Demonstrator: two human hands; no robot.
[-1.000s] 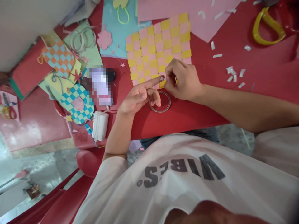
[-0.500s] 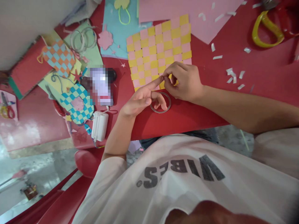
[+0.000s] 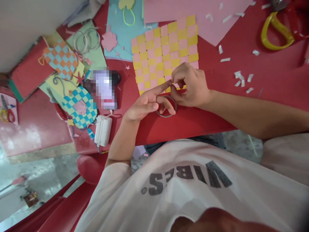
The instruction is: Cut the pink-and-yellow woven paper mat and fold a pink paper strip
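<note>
My left hand [image 3: 148, 104] is held over the table's near edge, palm turned up. Its index finger stretches out and the other fingers are loosely curled, with nothing seen in its palm. My right hand [image 3: 191, 85] pinches thumb and index finger together at the tip of that left index finger; whatever sits in the pinch is too small to make out. Below the left fingers lies a thin ring [image 3: 176, 108], partly covered by them. Just beyond both hands, a woven paper sheet [image 3: 161, 48] in pink and yellow checks lies flat.
Scissors with a yellow handle [image 3: 263, 33] lie far right, and white scraps [image 3: 238, 75] are scattered nearby. Pink paper [image 3: 193, 13] lies at the back. Leftward are a blurred-out phone [image 3: 105, 88], a white power bank [image 3: 103, 130], white tape rolls [image 3: 80, 42] and a teal checked paper piece [image 3: 88, 101].
Both hands have shifted very slightly to the right, still meeting at the left index fingertip. The ring and the woven sheet have stayed in place.
</note>
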